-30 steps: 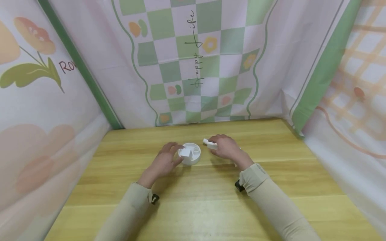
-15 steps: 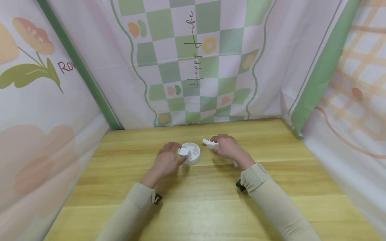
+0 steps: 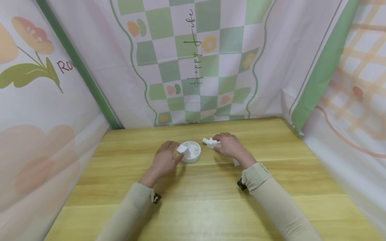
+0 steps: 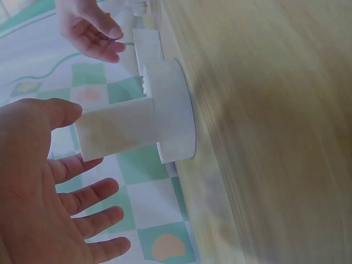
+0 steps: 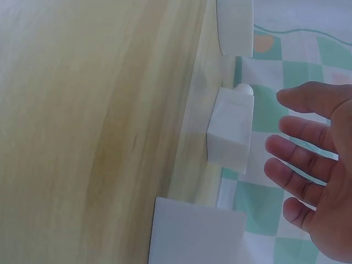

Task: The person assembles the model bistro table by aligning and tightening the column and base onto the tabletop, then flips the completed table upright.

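Observation:
My left hand [image 3: 164, 160] pinches a plain white rectangular block [image 4: 116, 127] between thumb and fingertips; the other fingers spread loosely below. The block tilts beside a round white base [image 3: 196, 158], whose top carries several circular recesses. In the left wrist view its far end overlaps the base's top. My right hand [image 3: 230, 146] hovers over a white piece with a small rounded knob [image 5: 231, 129]. Its fingers are loosely bent and apart from that piece in the right wrist view, with nothing held.
Another flat-faced white block [image 5: 197, 234] stands nearer the right wrist. All of this sits on a wood-grain table [image 3: 193, 207]. A checkered fabric curtain [image 3: 199, 67] hangs behind the table, with printed curtains at both sides.
My left hand has drawn the white block up and slightly left, uncovering more of the base's recesses. My right hand has shifted a little right, showing more of the white piece below.

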A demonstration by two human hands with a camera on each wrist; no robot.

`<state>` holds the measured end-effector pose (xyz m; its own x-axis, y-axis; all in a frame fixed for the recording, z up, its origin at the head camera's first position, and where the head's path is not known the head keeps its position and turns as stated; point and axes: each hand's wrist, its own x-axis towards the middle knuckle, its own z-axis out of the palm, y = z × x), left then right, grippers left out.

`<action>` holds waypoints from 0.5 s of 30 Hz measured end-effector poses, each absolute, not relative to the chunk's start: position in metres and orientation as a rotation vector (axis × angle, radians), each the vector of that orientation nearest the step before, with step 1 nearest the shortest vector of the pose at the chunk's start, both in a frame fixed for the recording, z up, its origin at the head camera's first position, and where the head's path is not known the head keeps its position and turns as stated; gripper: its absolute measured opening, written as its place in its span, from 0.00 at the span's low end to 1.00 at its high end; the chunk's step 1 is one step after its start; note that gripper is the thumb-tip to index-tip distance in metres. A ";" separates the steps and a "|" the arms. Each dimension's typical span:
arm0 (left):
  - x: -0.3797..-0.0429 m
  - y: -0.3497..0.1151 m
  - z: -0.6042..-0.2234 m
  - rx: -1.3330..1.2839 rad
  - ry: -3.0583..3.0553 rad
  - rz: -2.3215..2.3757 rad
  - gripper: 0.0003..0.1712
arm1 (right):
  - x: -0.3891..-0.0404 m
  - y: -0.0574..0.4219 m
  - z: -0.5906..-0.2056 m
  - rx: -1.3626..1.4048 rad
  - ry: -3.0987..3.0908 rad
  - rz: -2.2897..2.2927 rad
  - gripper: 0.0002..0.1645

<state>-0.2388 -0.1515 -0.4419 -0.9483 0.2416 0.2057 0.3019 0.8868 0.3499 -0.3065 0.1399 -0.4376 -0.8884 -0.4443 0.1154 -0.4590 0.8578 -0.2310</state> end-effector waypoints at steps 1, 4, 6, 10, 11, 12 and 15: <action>-0.239 -0.152 -0.442 -0.418 -2.896 -0.574 0.32 | -0.307 0.140 -0.438 0.720 -2.971 0.389 0.27; -0.239 -0.153 -0.441 -0.414 -2.896 -0.565 0.33 | -0.308 0.142 -0.438 0.714 -2.965 0.381 0.27; -0.240 -0.153 -0.441 -0.411 -2.901 -0.555 0.32 | -0.309 0.144 -0.438 0.709 -2.961 0.376 0.27; -0.240 -0.154 -0.441 -0.408 -2.902 -0.549 0.30 | -0.311 0.146 -0.439 0.687 -2.964 0.379 0.26; -0.240 -0.155 -0.442 -0.406 -2.904 -0.548 0.29 | -0.312 0.147 -0.439 0.681 -2.968 0.384 0.26; -0.240 -0.155 -0.442 -0.404 -2.903 -0.549 0.29 | -0.312 0.147 -0.440 0.678 -2.969 0.385 0.26; -0.240 -0.156 -0.442 -0.395 -2.904 -0.563 0.30 | -0.313 0.148 -0.440 0.666 -2.979 0.387 0.26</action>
<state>-0.2399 -0.1557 -0.4420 -0.9528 0.2264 0.2023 0.2856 0.8945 0.3440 -0.3129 0.1481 -0.4397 -0.9042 -0.4108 0.1167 -0.4270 0.8747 -0.2294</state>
